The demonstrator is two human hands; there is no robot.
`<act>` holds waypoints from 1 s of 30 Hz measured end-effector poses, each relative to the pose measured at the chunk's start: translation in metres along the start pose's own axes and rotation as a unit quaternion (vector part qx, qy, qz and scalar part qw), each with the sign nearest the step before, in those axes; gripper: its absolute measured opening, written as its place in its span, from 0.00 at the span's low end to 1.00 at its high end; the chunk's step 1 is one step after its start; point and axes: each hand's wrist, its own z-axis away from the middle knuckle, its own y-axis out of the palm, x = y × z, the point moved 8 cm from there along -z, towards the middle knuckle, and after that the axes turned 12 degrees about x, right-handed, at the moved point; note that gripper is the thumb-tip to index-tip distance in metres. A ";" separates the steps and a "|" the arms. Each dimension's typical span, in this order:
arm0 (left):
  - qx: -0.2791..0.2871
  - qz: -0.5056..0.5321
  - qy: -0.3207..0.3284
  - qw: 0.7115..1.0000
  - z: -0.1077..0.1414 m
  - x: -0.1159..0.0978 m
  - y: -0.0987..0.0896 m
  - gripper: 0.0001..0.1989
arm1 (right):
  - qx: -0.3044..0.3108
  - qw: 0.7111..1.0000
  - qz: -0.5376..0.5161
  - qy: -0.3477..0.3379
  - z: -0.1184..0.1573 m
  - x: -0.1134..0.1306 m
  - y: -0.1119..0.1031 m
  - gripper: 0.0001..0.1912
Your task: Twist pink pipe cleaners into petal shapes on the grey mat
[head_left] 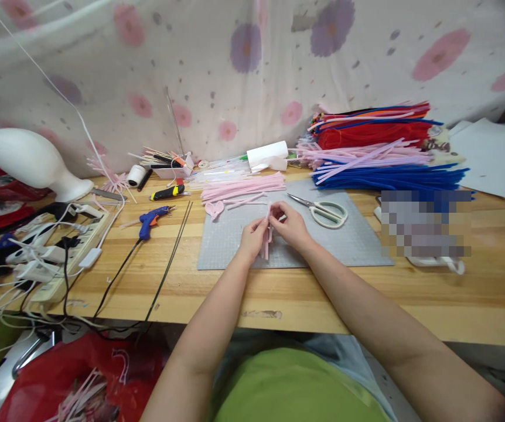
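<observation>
Above the grey cutting mat [217, 252], my left hand [253, 237] and my right hand [288, 221] meet, both pinching pink pipe cleaners [266, 246]. The strands hang down between my fingers, and their folds are partly hidden by the hands. To the left on the mat lies a pink heart shape [214, 210] made of the same fuzzy stem. Just behind my hands rests a bundle of pink pipe cleaners [244, 187], with a few loose ones in front. Scissors [323, 212] with pale handles lie right of my right hand.
A blue glue gun [149, 223], a yellow-black utility knife [167, 192] and a power strip [77, 252] with tangled cables are on the left, near a white foam head [33, 158]. Blue pipe cleaners [388, 177] and red ones [373, 136] pile up back right. A red bag [28, 387] sits below the table edge.
</observation>
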 end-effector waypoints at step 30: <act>0.019 -0.058 0.016 0.998 0.000 0.001 0.004 0.13 | -0.087 0.948 -0.297 0.075 -0.016 -0.034 -0.020 0.14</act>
